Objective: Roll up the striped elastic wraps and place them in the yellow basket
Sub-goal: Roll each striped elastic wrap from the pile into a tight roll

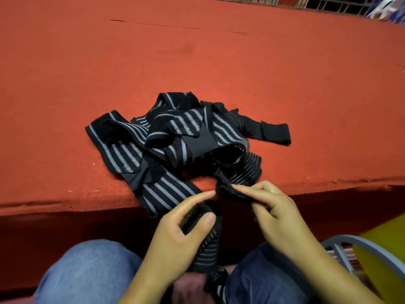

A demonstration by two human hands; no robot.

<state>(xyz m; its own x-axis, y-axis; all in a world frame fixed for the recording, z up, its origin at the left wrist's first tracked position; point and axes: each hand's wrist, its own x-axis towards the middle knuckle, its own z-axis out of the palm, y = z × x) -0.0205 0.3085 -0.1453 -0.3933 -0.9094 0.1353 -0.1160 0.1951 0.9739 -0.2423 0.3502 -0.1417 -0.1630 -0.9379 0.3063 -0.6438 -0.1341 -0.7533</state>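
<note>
A tangled pile of black elastic wraps with grey stripes (175, 137) lies near the front edge of the red surface (197, 62). One wrap (210, 244) trails off the edge down between my knees. My left hand (182, 235) grips this hanging wrap, thumb on top of it. My right hand (274, 207) pinches a bunched black end (228, 187) that leads up into the pile. A yellow basket (385, 255) shows partly at the lower right, beside my right knee.
The red cloth-covered surface stretches far back and to both sides. A grey rim (359, 242) curves in front of the yellow basket. A railing (328, 5) runs along the top edge. My knees in blue jeans (87, 273) fill the bottom.
</note>
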